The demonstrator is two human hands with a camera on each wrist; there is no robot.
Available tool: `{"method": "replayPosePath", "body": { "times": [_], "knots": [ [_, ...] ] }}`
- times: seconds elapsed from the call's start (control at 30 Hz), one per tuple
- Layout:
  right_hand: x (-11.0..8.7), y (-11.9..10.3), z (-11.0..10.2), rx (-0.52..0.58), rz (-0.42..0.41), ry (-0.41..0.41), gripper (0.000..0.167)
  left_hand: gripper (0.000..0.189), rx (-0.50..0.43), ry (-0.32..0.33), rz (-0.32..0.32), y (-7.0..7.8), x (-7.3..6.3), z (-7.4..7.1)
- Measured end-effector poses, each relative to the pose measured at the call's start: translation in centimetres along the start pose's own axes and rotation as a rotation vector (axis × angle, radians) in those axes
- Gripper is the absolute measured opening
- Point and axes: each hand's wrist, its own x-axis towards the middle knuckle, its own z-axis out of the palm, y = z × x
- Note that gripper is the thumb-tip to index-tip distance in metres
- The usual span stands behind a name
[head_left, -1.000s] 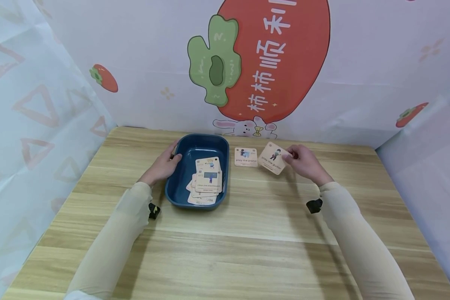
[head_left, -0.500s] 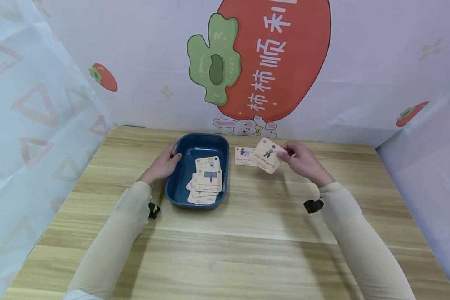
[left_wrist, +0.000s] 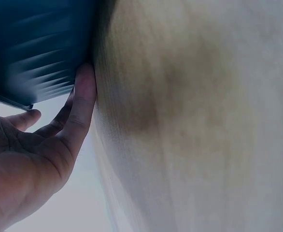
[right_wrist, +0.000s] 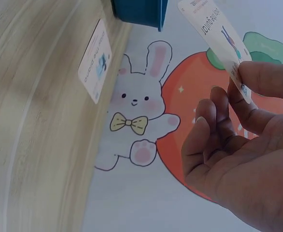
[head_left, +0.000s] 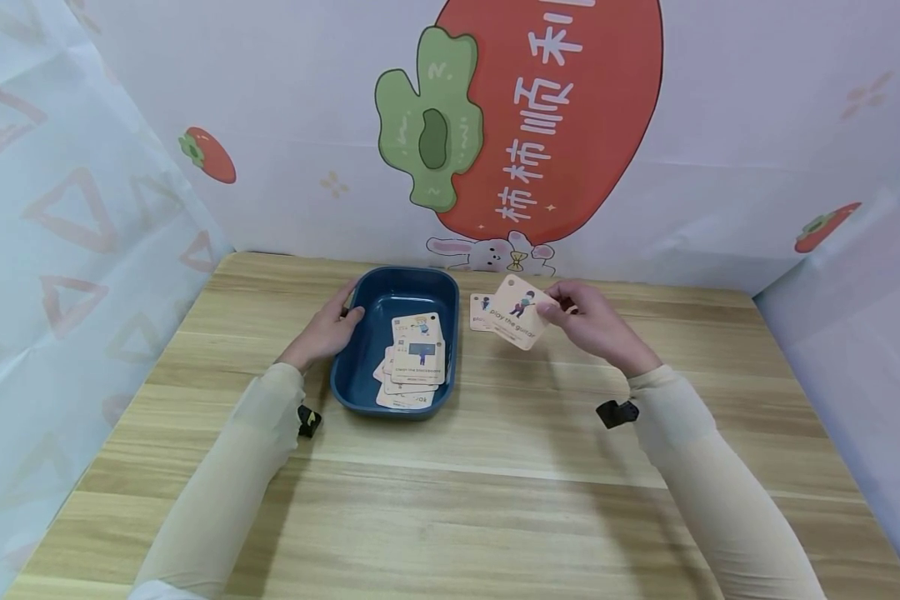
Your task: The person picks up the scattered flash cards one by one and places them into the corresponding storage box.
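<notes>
A square "play the guitar" flash card (head_left: 512, 327) is pinched at its right edge between the thumb and fingers of my right hand (head_left: 591, 323). It is tilted and raised above the table. Partly behind it in the head view, a "play the piano" flash card (head_left: 479, 313) lies flat; the right wrist view shows that card (right_wrist: 96, 62) whole. My left hand (head_left: 326, 333) grips the left side of a dark blue plastic tray (head_left: 363, 367), thumb at the rim and fingers along the outer wall (left_wrist: 40, 53). Several flash cards (head_left: 418, 363) overlap inside the tray, a "clean the blackboard" card uppermost.
The wood-grain table (head_left: 450, 517) backs onto a white printed cloth (head_left: 285, 200) with a big red persimmon and a rabbit. Similar cloth hangs at both sides. A black wrist camera (head_left: 617, 413) is worn on the right wrist, another (head_left: 309, 421) on the left.
My right hand has carried the guitar card leftward, and the card now covers most of the piano card from the head view. The left hand and tray have stayed still.
</notes>
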Motion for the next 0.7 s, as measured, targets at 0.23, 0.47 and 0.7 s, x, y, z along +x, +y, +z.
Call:
{"method": "replayPosePath", "body": {
  "times": [0.23,0.47,0.7],
  "knots": [
    [0.4,-0.9,1.2,0.0,-0.023,-0.015,0.018,0.061,-0.001,0.001,-0.001,0.0,0.0,0.0],
    [0.7,-2.4,2.7,0.017,-0.05,-0.038,0.018,0.061,-0.005,0.001,0.003,0.1,-0.1,0.0],
    [1.1,-3.6,4.1,0.014,-0.082,-0.045,0.016,0.06,-0.009,0.003,0.016,0.1,-0.1,0.0]
  ]
}}
